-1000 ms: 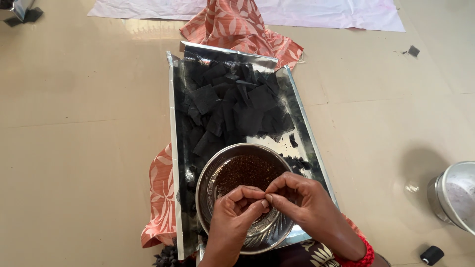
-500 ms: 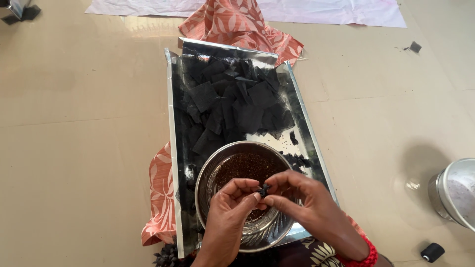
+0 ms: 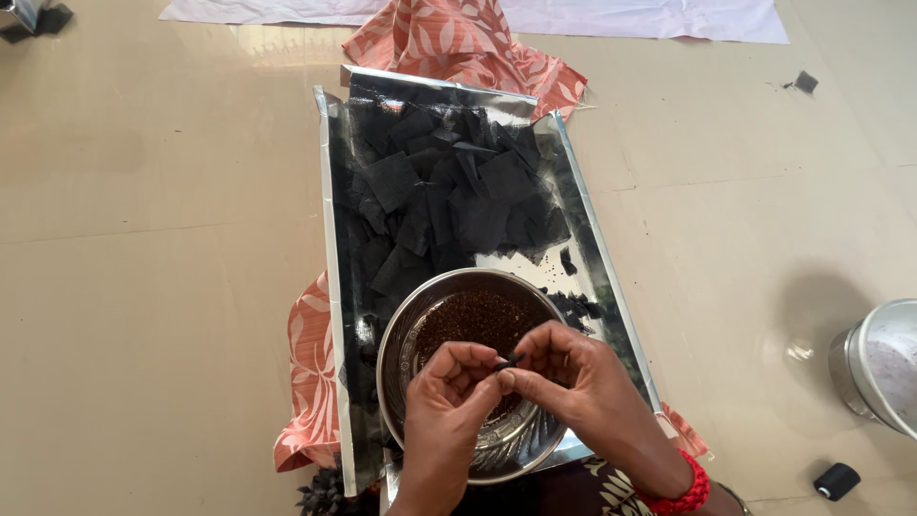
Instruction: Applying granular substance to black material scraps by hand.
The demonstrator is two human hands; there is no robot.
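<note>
Lower centre of frame: left hand (image 3: 449,397) and right hand (image 3: 573,382) meet fingertip to fingertip over the steel bowl (image 3: 401,334), both pinched together on a small dark piece (image 3: 509,361). Looks like mid-step, rolling or wrapping that bit; next move likely needs a firm pinch and twist. Bowl holds dark brown grainy powder (image 3: 468,320). Shiny metal tray (image 3: 330,248) beneath holds black fabric squares (image 3: 449,191), centre. Steel container (image 3: 884,368) at right edge, contents unclear.
</note>
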